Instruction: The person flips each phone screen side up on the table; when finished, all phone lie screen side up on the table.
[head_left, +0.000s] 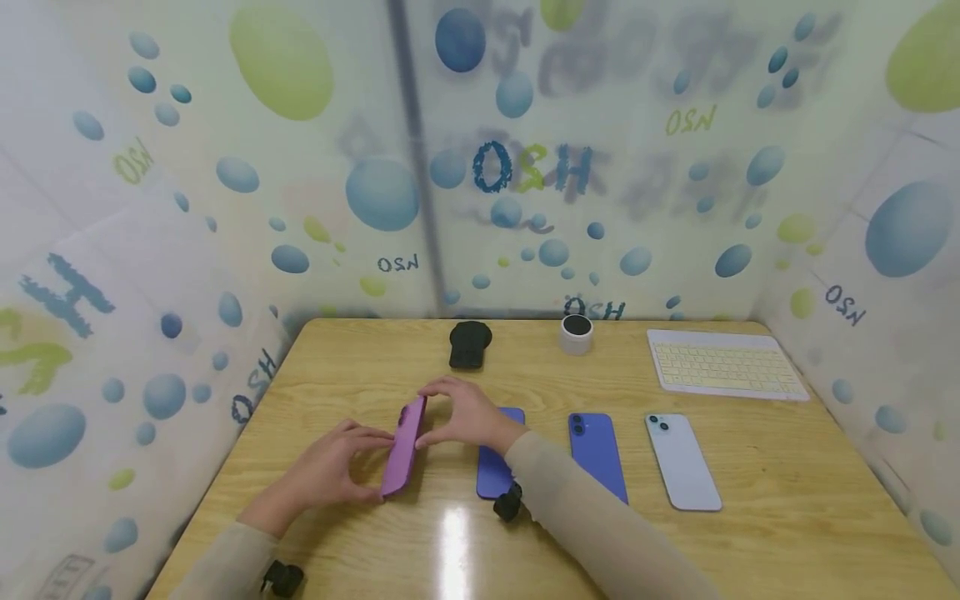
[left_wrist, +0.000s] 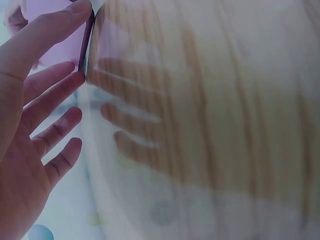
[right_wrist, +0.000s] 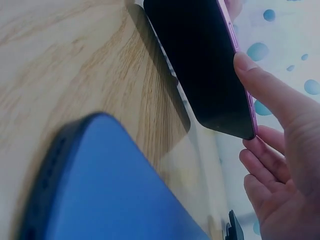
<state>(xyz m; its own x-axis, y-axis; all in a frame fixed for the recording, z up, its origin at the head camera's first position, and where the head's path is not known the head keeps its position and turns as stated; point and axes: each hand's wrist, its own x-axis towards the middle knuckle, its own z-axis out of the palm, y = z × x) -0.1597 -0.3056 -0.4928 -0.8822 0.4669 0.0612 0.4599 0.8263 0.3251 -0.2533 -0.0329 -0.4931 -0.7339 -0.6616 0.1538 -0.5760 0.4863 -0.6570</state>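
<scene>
A pink smartphone [head_left: 404, 446] stands tilted on its edge, held between both hands. My left hand [head_left: 330, 467] grips its lower end, thumb at the bottom corner and fingertips on the back side. Up at the top end, my right hand [head_left: 472, 414] pinches it, with the thumb on the side edge and a finger at the top corner. The right wrist view shows the phone's dark screen [right_wrist: 200, 65]. A blue phone [head_left: 495, 471] lies partly under the right forearm. Beside it are another blue phone [head_left: 597, 454] and a pale blue phone [head_left: 683, 462], both back up.
At the back of the wooden table [head_left: 360, 354] lie a black object [head_left: 469, 345] of unclear kind and a white cylinder with a dark top [head_left: 576, 335]. A white keyboard [head_left: 726, 364] sits back right. Patterned curtains [head_left: 517, 242] close off the back and sides.
</scene>
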